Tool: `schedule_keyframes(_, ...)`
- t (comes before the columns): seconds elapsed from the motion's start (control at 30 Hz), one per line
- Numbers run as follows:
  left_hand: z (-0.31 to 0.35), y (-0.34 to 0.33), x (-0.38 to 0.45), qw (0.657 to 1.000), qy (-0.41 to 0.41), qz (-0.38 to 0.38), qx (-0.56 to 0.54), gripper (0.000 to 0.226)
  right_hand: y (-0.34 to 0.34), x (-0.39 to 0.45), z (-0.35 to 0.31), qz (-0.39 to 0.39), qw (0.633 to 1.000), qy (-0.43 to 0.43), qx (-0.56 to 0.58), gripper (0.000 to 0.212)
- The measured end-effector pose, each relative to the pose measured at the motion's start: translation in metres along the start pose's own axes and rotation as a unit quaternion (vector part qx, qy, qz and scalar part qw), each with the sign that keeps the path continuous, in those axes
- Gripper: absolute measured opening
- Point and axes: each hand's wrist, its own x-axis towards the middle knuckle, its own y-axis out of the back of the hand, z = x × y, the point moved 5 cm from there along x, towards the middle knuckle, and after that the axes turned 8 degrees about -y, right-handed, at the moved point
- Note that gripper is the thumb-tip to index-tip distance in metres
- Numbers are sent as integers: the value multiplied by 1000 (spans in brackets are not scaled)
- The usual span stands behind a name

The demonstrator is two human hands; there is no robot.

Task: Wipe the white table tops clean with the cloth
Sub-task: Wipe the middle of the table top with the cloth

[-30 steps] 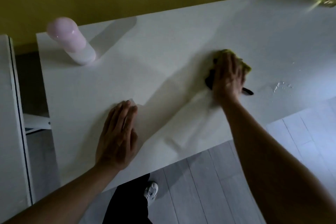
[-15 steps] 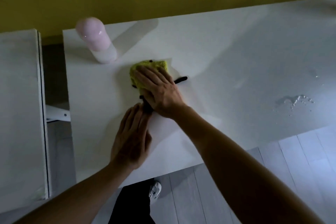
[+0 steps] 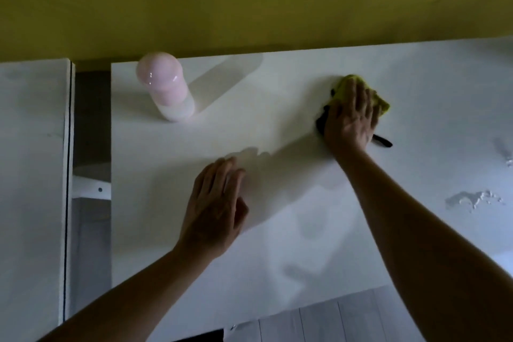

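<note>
— While the right hand (image 3: pixel 351 119) presses down, where does the cloth (image 3: pixel 361 94) sit?

— Under that palm, toward two o'clock on the white bench (image 3: pixel 277 125). Its yellow-green folds poke out past the fingertips and to the right, and a dark edge shows at the wrist side, with a black strip trailing out at four o'clock of the hand.

— Are the fingers curled round it?

— No, they lie fairly straight and spread, flat on top of the cloth, pushing it against the bench rather than pinching it.

— And the left hand (image 3: pixel 215 208)?

— Palm down near the middle of the bench, at about six o'clock, fingers straight and close together, holding nothing.

— Anything else up there?

— A pink-topped bottle (image 3: pixel 166 89) stands upright at ten o'clock, well apart from both hands. Wet patches (image 3: pixel 472 198) glisten at three o'clock, near the right edge. A second white bench (image 3: pixel 30 175) lies at nine o'clock, parted from the first by a narrow gap. A yellow wall (image 3: pixel 249 0) runs along twelve o'clock.
</note>
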Motion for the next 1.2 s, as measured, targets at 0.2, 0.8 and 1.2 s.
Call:
schedule_keyframes(0.2,-18,-7,56,1000,20,19,-13,56,-26,-58,-99,-89,907,410,26,54)
schedule_keyframes(0.8,-17,-23,67,999,50,-18,11,64,-67,-34,-206,-134,893,429,21,56)
schedule_keyframes(1.2,-15,-18,70,1000,17,12,3,58,-21,101,-46,-32,999,17,-40,62)
